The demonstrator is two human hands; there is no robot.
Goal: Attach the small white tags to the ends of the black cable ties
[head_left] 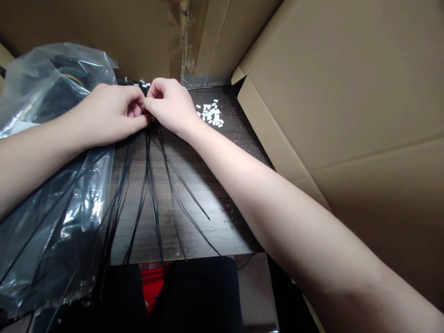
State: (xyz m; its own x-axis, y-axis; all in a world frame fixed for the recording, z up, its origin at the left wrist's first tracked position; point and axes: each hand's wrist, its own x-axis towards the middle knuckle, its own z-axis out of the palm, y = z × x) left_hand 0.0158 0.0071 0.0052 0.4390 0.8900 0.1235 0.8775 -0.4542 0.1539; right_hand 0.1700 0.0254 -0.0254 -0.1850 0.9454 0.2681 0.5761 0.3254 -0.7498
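My left hand (111,113) and my right hand (169,107) meet at their curled fingertips near the far end of a dark wood-grain table (222,203). Several thin black wires (149,185) fan out from beneath my fingers toward the near edge. The fingers hide whatever lies between them. To the right of my right hand lies a pile of small white connectors (209,112). A few more white pieces (143,84) sit just beyond my fingertips.
A clear plastic bag (45,217) with dark contents lies under my left forearm and overhangs the table's left side. Cardboard walls (347,83) rise behind and right. Below the near edge are a black object (204,296) and something red (151,284).
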